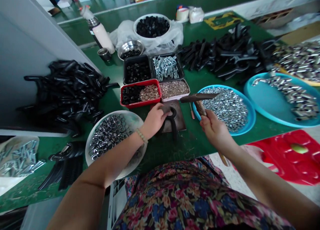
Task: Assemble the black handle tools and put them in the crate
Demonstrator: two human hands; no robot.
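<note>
My right hand (213, 126) is wrapped round the wooden handle of a hammer (198, 97), whose dark metal head is raised above the work spot. With fingers closed, my left hand (155, 119) grips a black plastic part (173, 126) that has a rounded end and legs pointing toward me. This part rests on a flat metal plate (182, 116) on the green table. The fingertips and the hand's own shadow hide some of its shape. A thin tool with a pinkish handle (192, 114) lies between the plate and a blue tray.
Beyond the plate stand a red bin (141, 104), a tray of small rivets (175, 89) and a bin of screws (166, 68). A bowl of metal rings (89, 153) is at left, a blue tray of metal pieces (252, 118) at right. Black parts (72, 89) are heaped far left.
</note>
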